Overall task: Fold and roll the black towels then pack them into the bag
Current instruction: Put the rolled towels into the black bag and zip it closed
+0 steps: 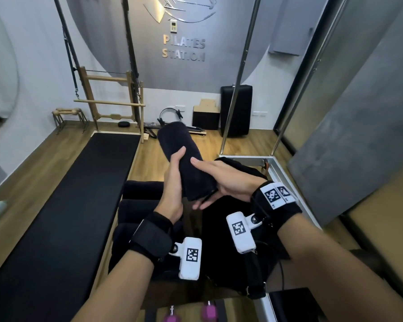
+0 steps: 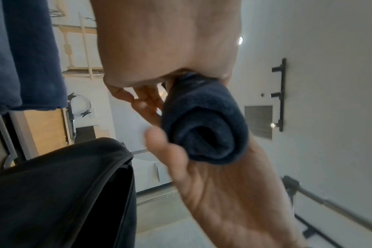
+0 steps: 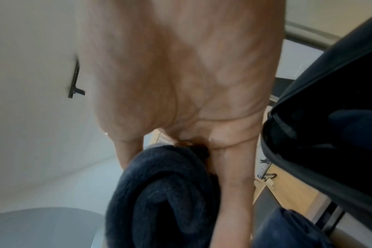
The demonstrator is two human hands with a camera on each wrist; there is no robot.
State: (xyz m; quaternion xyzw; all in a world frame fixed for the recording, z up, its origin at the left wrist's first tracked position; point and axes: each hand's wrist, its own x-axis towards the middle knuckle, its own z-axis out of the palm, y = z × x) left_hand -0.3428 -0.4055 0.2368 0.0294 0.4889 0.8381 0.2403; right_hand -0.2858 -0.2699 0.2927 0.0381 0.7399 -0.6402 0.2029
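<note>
We see a long black padded bench point(image 1: 63, 205) running along the left side of the wood floor, the largest item in the head view. To its right, below both forearms, sits the black bag point(image 1: 233, 240); in the right wrist view its zippered mouth point(image 3: 321, 134) stands open with a dark interior.

Between the bench and the bag lie more rolled towels point(image 1: 140, 205), dark and stacked one behind another, partly hidden by the left forearm.

The rolled towel point(image 1: 184, 159) is held in the air above the bag and the other rolls, tilted so its far end points away and to the left. It is a tight cylinder of dark terry cloth, black in the head view and dark navy in the wrist views. Its near end point(image 2: 204, 132) shows a spiral of layers around a dark hollow core.

The left hand point(image 1: 172, 180) grasps the roll from the left, thumb lying up along the cloth and fingers wrapped behind it. The right hand point(image 1: 223, 180) cups the roll from the right and below, thumb across the top and fingers curled under the near end.

Two purple dumbbells point(image 1: 191, 314) appear at the bottom edge.
</note>
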